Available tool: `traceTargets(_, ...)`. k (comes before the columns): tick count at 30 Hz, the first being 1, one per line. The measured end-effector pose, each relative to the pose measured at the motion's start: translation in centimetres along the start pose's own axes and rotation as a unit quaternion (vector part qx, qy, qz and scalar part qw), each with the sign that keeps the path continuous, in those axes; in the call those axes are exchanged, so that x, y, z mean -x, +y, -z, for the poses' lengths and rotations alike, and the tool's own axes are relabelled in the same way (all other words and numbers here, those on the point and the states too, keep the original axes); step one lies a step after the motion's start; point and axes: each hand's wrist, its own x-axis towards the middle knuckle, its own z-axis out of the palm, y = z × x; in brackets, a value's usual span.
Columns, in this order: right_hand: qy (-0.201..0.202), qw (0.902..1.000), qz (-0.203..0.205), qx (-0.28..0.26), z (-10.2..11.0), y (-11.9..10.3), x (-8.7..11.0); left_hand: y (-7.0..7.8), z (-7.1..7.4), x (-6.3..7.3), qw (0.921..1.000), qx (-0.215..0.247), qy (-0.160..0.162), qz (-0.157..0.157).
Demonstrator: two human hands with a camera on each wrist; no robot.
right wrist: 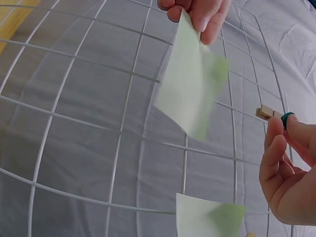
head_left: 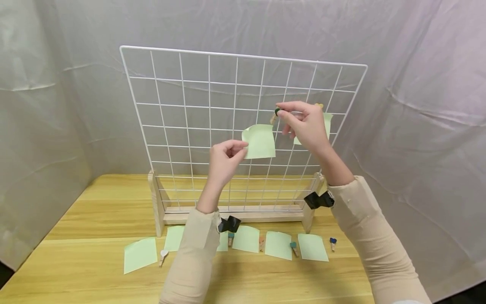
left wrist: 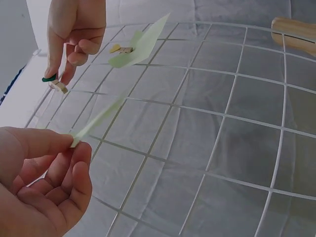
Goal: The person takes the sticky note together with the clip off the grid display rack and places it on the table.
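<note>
In the head view my left hand [head_left: 225,162] pinches a pale green sticky note [head_left: 261,141] by its left edge, in front of a white wire grid [head_left: 222,108]. Up and to the right, my right hand [head_left: 306,125] pinches a small wooden clothespin [head_left: 273,120] by its dark green end. The right wrist view shows this clothespin [right wrist: 265,112] apart from the held note [right wrist: 185,81]. Behind the right hand, another green note [head_left: 328,122] hangs on the grid under a yellow-topped clothespin [head_left: 319,105]; in the left wrist view that clothespin [left wrist: 121,49] grips it.
Wooden feet [head_left: 155,202] hold the grid upright on a wood-grain table [head_left: 95,219]. Along the front lie several green notes [head_left: 140,254] and small clothespins, among them a white-topped one [head_left: 163,257] and a dark blue one [head_left: 333,243]. Grey cloth [head_left: 87,38] hangs behind.
</note>
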Motion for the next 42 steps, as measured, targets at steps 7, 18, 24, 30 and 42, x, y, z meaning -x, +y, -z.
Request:
traceTargets(7, -0.002, 0.9999, 0.013, -0.006, -0.2, 0.5, 0.8, -0.3, 0.4, 0.7, 0.9998, -0.017, 0.0, -0.008)
traceTargets(18, -0.011, 0.9995, 0.009, -0.028, -0.5, 1.5, 2.0, -1.0, 1.0, 2.1, 0.9998, -0.017, 0.002, 0.01)
traceTargets(24, -0.019, 0.9979, 0.037, -0.049, -0.8, 2.1, 2.8, -1.5, 1.3, 3.0, 0.9995, -0.012, 0.007, 0.027)
traceTargets(30, -0.02, 0.9971, 0.038, -0.063, -1.0, 2.7, 3.5, -1.9, 1.6, 3.7, 0.9995, -0.012, 0.004, 0.029)
traceTargets(42, -0.035, 0.9964, 0.016, -0.076, -1.6, 3.3, 5.2, -2.2, 2.4, 5.0, 0.9987, -0.023, 0.003, 0.046)
